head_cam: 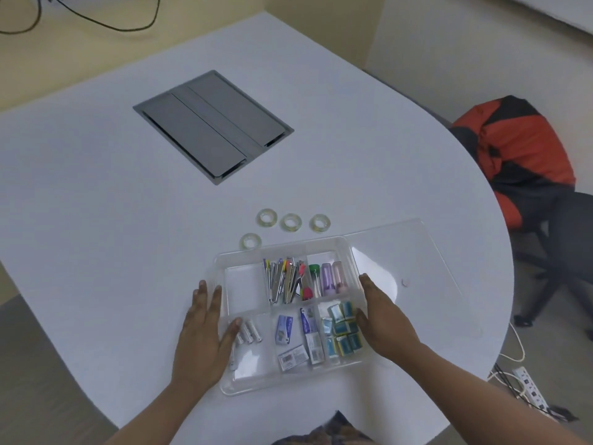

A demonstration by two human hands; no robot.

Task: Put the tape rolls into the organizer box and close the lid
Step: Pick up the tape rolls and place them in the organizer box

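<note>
A clear plastic organizer box [224, 385] lies on the white table near me, its clear lid [426, 277] swung open flat to the right. Its compartments hold clips, small tubes, staple boxes and blue packets; the upper-left compartment [245, 289] holds nothing. Several clear tape rolls lie on the table just beyond the box: one [267, 217], one [290, 222], one [320, 222], and a nearer one [250, 241] by the box's far-left corner. My left hand [205, 329] rests flat against the box's left side. Against the right side presses my right hand [383, 319].
A grey cable hatch [213, 126] is set into the table farther back. An office chair with an orange and black jacket [519, 162] stands to the right. A power strip and cables [529, 390] lie on the floor by the table's curved right edge.
</note>
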